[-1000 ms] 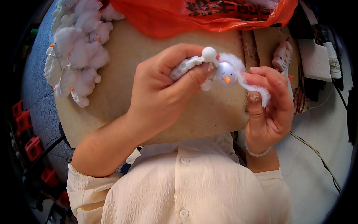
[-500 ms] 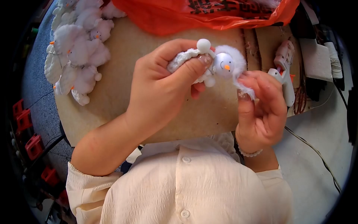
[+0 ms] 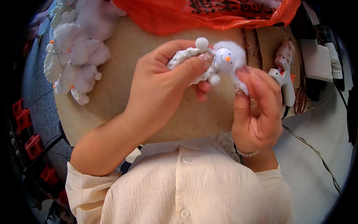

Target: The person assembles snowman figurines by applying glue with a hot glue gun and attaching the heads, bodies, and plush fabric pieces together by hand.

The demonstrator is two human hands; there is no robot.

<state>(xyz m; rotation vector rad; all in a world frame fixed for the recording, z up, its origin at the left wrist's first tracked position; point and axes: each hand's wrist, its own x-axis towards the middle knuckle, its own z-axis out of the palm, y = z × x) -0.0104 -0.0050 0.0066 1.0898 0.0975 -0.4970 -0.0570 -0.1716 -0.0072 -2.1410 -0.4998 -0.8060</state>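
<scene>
My left hand (image 3: 164, 76) is closed around the knitted white body (image 3: 182, 58) of a small snowman doll, which lies sideways above the table. White pompoms (image 3: 201, 43) stick out on either side of the body. The doll's round head (image 3: 224, 58) has an orange nose and a drawn smile, and faces up. White fluffy trim (image 3: 235, 52) wraps around the far side of the head. Its loose end is pinched between the thumb and fingers of my right hand (image 3: 259, 106).
Several fluffy snowmen (image 3: 80, 48) are heaped at the table's left edge, with a blurred whitish shape (image 3: 97, 18) over them. A red plastic bag (image 3: 209, 18) lies at the back. On the right are a glue gun (image 3: 285, 71), a white block (image 3: 317, 59) and cables (image 3: 313, 149).
The doll's head has turned, its nose now pointing higher. My right hand has moved slightly left with the trim end. A blurred whitish shape now covers the upper part of the snowman heap.
</scene>
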